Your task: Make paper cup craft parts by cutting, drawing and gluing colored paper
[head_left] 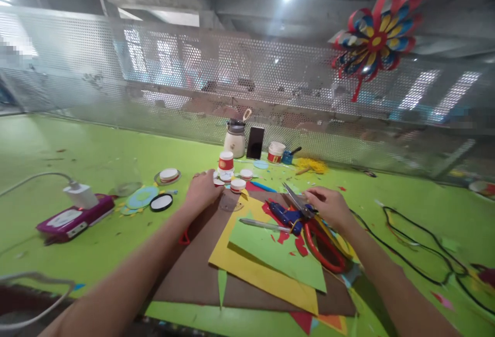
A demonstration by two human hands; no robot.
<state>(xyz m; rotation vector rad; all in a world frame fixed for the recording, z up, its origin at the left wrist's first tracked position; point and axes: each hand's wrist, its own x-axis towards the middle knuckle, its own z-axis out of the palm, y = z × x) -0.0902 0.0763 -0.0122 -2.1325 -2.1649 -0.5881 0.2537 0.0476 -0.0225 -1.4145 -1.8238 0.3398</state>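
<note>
My left hand [201, 191] rests on the far edge of a brown sheet [193, 270], fingers curled down beside several small white-and-red tape rolls [237, 185]; what it grips, if anything, is hidden. My right hand [328, 205] lies over the red-handled scissors [323, 244], fingers bent around their upper part near the blades. A blue glue gun [285, 217] sits just left of the scissors. Yellow paper [251, 270] and green paper [282, 252] lie stacked on the brown sheet, with a silver pen [263, 224] on top.
On the green table stand a white jar [235, 141], a dark phone [255, 143], a red-white cup [276, 152], and a purple power strip [75, 217] with a charger. Black cables [417, 244] run at right. A paper flower [377, 35] hangs on the mesh wall.
</note>
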